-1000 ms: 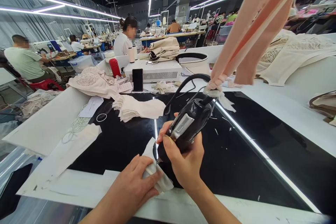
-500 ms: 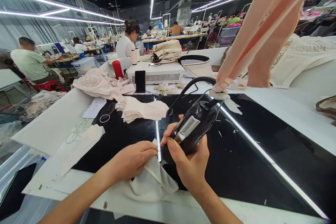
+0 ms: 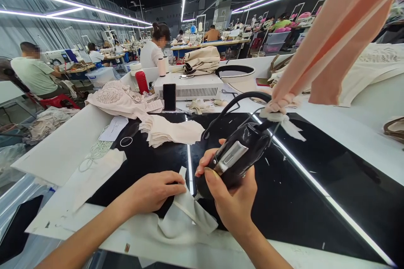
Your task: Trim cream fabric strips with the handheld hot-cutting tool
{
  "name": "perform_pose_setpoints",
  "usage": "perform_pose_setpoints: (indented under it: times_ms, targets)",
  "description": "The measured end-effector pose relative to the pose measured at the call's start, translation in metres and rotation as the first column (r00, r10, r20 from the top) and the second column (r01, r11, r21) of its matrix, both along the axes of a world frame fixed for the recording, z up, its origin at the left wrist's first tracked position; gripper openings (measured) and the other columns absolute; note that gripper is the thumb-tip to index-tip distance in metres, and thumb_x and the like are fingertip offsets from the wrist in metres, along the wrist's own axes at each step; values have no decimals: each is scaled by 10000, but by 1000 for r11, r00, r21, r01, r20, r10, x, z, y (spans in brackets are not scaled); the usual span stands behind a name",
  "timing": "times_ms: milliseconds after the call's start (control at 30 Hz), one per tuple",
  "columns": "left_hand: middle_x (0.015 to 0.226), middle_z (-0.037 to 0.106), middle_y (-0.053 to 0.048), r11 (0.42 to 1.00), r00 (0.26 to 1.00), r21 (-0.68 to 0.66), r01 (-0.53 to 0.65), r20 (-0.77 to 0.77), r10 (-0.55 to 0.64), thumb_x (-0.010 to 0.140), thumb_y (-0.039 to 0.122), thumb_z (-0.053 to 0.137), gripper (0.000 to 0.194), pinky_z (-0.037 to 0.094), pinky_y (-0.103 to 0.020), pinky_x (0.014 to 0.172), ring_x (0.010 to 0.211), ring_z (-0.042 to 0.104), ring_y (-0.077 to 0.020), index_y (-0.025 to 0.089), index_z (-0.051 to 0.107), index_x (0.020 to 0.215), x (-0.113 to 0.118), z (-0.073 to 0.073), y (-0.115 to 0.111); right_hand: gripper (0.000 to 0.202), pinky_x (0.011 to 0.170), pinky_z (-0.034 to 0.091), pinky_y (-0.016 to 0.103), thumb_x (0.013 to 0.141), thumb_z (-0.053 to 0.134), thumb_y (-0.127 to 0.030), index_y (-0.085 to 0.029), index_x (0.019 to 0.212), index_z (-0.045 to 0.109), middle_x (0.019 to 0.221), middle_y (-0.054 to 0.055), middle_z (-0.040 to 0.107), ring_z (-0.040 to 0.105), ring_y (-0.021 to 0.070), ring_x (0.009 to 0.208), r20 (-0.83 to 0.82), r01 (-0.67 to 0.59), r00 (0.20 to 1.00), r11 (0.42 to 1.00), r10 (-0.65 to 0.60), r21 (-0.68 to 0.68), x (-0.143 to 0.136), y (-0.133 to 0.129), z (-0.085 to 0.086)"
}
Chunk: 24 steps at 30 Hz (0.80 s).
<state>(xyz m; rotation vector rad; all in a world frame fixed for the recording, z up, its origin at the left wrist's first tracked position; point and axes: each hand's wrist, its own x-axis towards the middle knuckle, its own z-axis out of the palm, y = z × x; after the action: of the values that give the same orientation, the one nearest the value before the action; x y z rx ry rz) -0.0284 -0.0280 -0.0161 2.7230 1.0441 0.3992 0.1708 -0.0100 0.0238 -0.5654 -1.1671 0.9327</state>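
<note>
A black handheld tool [image 3: 232, 157] with a silver plate is gripped in my right hand [image 3: 235, 201], its narrow tip pointing down toward the cloth. My left hand [image 3: 154, 191] has its fingers closed on the upper edge of a pale cloth piece [image 3: 181, 216], which drapes over the front edge of the black panel [image 3: 290, 189]. A narrow end of the cloth sticks up beyond those fingers. Knotted pink fabric strips [image 3: 318, 46] run up from the tool's cable end.
Stacked cream pieces [image 3: 173, 130] lie beyond my hands, near a lace garment [image 3: 115, 98]. A phone [image 3: 169, 96] leans against a white box [image 3: 189, 87], beside a red bottle [image 3: 141, 82]. Several people sit at machines farther back.
My right hand and the tool have shifted slightly right, and the pink strips have swung right. My left hand has moved slightly left, showing more of the cloth's upper end.
</note>
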Motion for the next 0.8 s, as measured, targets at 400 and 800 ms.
perform_pose_setpoints:
  times_ms: [400, 800]
  targets:
    - [1411, 569, -109, 990, 977, 128, 57, -212, -29, 888, 11, 512, 506, 558, -407, 1020, 1157, 649, -246, 240, 567, 1336, -1, 0, -6, 381, 604, 606, 230, 792, 729, -92, -291, 1083, 583, 797, -63, 689, 657, 104, 625, -11, -18, 1000, 1000, 18, 14, 0, 0, 0]
    - [1439, 507, -132, 994, 978, 104, 45, -208, -22, 866, -10, 548, 599, 482, -472, 1109, 1270, 589, -246, 291, 538, 1384, 6, -2, -13, 328, 603, 594, 243, 835, 725, -148, -293, 1095, 589, 805, -58, 685, 653, 109, 627, 15, -8, 1000, 1000, 7, 12, 1, 2, -2]
